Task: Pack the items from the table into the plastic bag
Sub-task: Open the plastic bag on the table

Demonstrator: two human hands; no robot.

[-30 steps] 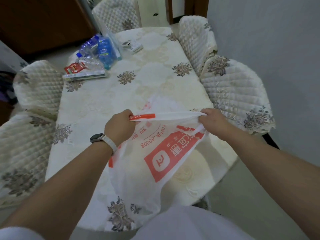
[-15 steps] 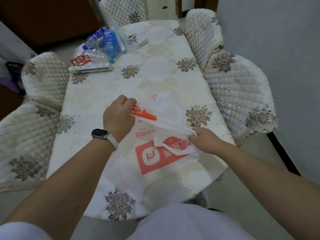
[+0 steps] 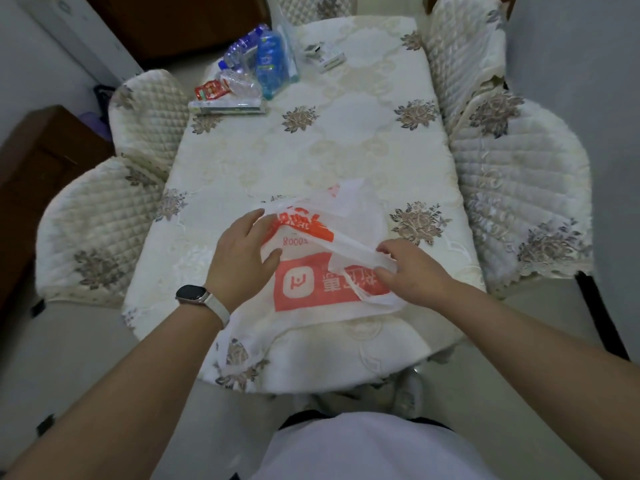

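The white plastic bag with orange print lies flat on the table near its front edge. My left hand rests on the bag's left edge with fingers straight and thumb spread. My right hand is at the bag's right side, with forefinger and thumb curled round a white strip of its handle. The items sit at the far left corner: blue water bottles, a crumpled clear bottle, a red packet and a flat box. A small white box lies farther right.
Quilted chairs stand on both sides, one at the left and one at the right, with more at the far end. A dark wooden cabinet is at the left and a grey wall at the right. The flowered cloth hangs over the table's front edge.
The bag, held stretched in the air between both hands, has come down flat on the table. My left hand has let go and opened; my right hand moved left and down.
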